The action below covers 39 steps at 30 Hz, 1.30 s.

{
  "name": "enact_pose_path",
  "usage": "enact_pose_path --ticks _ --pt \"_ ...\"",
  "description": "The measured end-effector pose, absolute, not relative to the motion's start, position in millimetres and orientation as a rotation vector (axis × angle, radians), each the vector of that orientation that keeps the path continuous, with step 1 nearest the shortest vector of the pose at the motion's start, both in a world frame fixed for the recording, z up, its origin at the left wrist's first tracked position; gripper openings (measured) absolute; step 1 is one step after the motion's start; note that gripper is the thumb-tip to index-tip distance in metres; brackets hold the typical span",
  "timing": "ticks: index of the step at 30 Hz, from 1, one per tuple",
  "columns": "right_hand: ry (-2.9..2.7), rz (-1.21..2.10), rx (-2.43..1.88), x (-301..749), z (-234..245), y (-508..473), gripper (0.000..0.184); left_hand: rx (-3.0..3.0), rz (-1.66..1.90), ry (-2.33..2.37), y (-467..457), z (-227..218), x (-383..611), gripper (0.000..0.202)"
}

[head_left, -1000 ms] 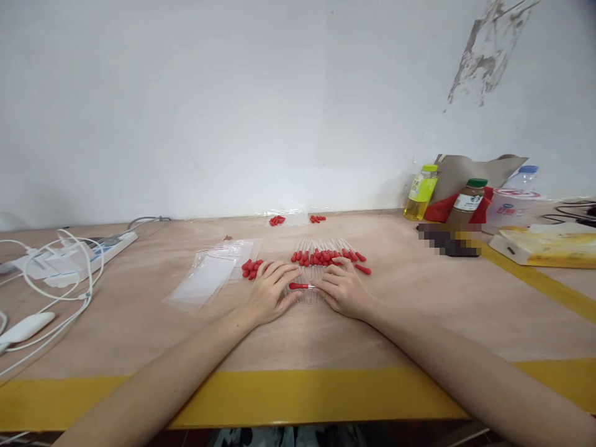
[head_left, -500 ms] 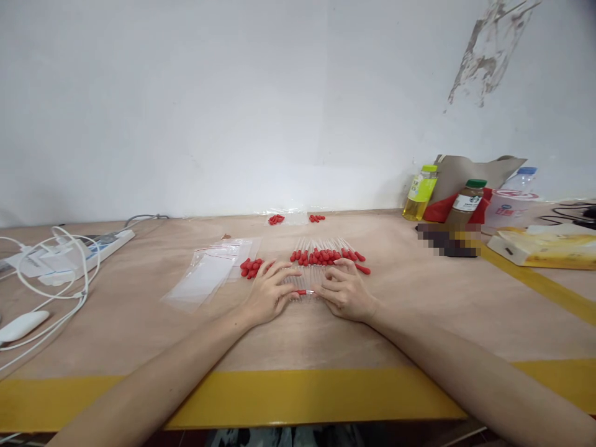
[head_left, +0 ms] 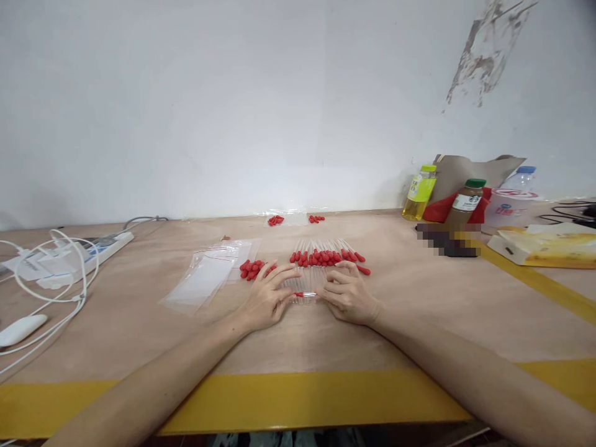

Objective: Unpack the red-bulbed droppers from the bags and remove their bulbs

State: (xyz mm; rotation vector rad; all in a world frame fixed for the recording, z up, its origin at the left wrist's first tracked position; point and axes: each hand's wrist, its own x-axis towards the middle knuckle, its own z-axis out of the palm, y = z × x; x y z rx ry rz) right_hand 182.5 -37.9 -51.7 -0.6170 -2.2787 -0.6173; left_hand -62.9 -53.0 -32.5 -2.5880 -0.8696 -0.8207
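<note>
Between thumb and fingers my left hand (head_left: 269, 297) pinches a small red rubber bulb (head_left: 298, 295). My right hand (head_left: 350, 294) is closed on the other end of a clear glass dropper tube (head_left: 309, 295), whose near end meets the bulb. Beneath both hands lies a row of clear tubes (head_left: 305, 277). Just beyond them, several droppers with red bulbs (head_left: 326, 256) are laid side by side, thin stems pointing to the wall. Left of my left fingers is a pile of loose red bulbs (head_left: 250, 268), partly hidden by the hand.
Clear zip bags (head_left: 205, 273) lie to the left. Two small groups of red bulbs (head_left: 275, 220) rest on plastic by the wall. A power strip (head_left: 109, 248) and white cables sit far left. Bottles (head_left: 420, 194) and a tissue pack (head_left: 544, 247) stand right.
Less of the red bulb shows between my hands and more of the clear tube is visible. Both hands have shifted only slightly towards me.
</note>
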Motion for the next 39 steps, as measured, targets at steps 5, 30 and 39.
enact_pose_path --ticks 5,30,39 --pt "-2.233 -0.524 -0.783 193.6 -53.1 -27.2 0.019 -2.551 -0.972 -0.987 -53.5 -32.9 -78.8 0.016" --pt "-2.277 -0.376 -1.268 179.7 -45.7 -42.5 0.025 -2.362 -0.992 -1.425 -10.4 -25.2 -106.0 0.017" --pt "-2.279 -0.349 -1.254 180.3 -45.4 -42.1 0.042 -2.31 -0.837 -1.37 -14.8 -30.1 -101.8 0.021"
